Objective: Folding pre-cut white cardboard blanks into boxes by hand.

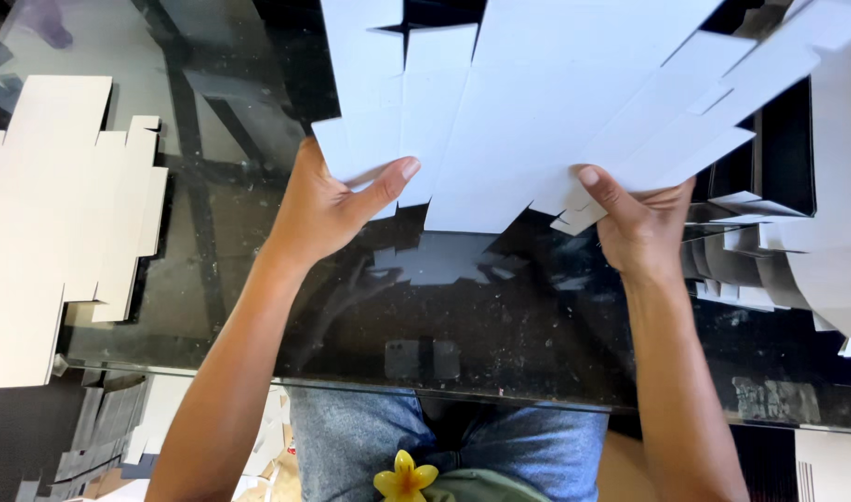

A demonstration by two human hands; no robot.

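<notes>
A flat white die-cut cardboard box blank (pixel 537 102) with several flaps is held up over a dark glass table (pixel 500 325). My left hand (pixel 328 204) grips its lower left flap, thumb on top. My right hand (pixel 644 223) pinches its lower right edge, thumb across the card. The blank's near edge hangs just above the glass, and its reflection shows below it.
A stack of flat pale cardboard blanks (pixel 53 223) lies on the table at left. More white blanks (pixel 816 251) are piled at right, fanned out. The table's front edge runs above my lap, where a yellow flower (pixel 405 477) rests. Cardboard pieces (pixel 100 437) lie on the floor at lower left.
</notes>
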